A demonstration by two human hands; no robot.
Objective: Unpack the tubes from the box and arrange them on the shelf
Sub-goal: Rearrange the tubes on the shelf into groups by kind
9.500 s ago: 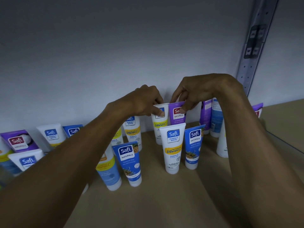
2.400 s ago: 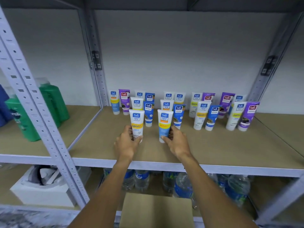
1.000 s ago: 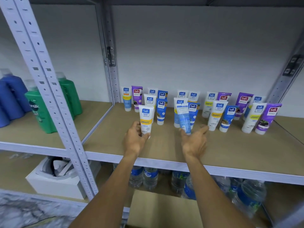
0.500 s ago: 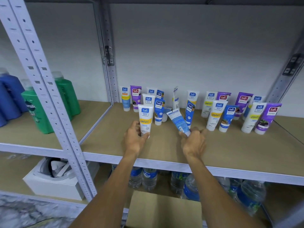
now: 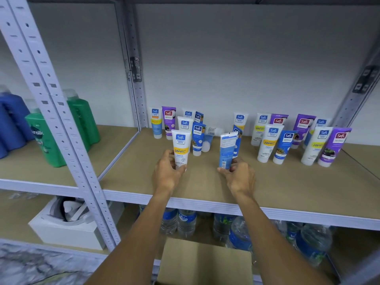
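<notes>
Standing on the shelf, a white tube is being gripped at its base by the left hand; a blue tube, back label outward, is being pinched by the right hand. Just beyond both grips a toppled tube is lying. Placement is being finished; next, the blue tube probably needs turning label-forward.

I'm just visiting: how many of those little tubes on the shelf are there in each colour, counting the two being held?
Purple tubes: 4
Dark blue tubes: 4
White-fronted tubes: 9, one in the left hand
Light blue tube showing its back, in the right hand: 1
Tube lying down, blurred: at least 1
Total: at least 19
</notes>
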